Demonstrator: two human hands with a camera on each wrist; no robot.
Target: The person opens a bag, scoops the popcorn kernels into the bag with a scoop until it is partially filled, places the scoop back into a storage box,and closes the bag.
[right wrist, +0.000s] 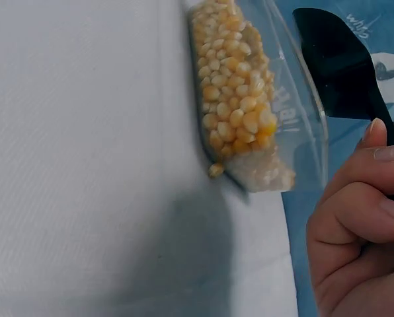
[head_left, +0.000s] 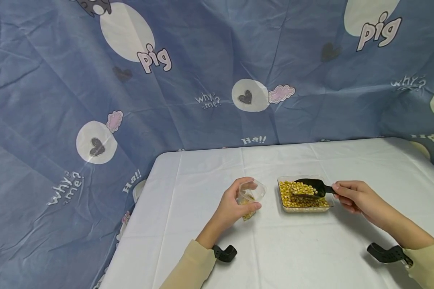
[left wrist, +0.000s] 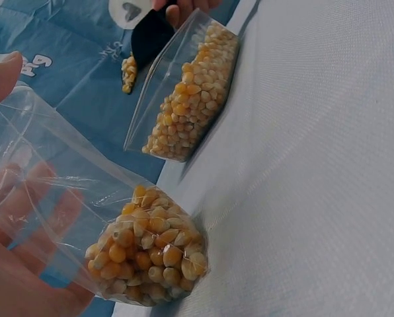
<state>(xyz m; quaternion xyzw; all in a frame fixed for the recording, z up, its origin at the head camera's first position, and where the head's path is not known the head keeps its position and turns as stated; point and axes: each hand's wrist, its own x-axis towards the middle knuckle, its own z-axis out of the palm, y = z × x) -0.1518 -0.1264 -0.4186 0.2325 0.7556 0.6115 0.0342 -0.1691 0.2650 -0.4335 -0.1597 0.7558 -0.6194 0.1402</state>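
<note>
My left hand [head_left: 231,204] holds a clear plastic bag [head_left: 252,193] upright by its upper part, thumb on one side and fingers on the other, its mouth spread wide. Corn kernels [left wrist: 151,247] fill the bag's bottom. To the right, a clear rectangular container [head_left: 305,209] of corn kernels stands on the table. My right hand [head_left: 359,198] grips the handle of a black scoop [head_left: 320,187], whose blade is over the container with kernels in it. In the right wrist view the fingers curl round the scoop's handle [right wrist: 389,129].
A white cloth [head_left: 188,192] covers the table. One loose kernel [right wrist: 215,170] lies beside the container's near corner. Behind the table hangs a blue printed curtain [head_left: 202,60]. A black wrist device [head_left: 225,253] sits at the left cuff and another device [head_left: 385,253] at the right.
</note>
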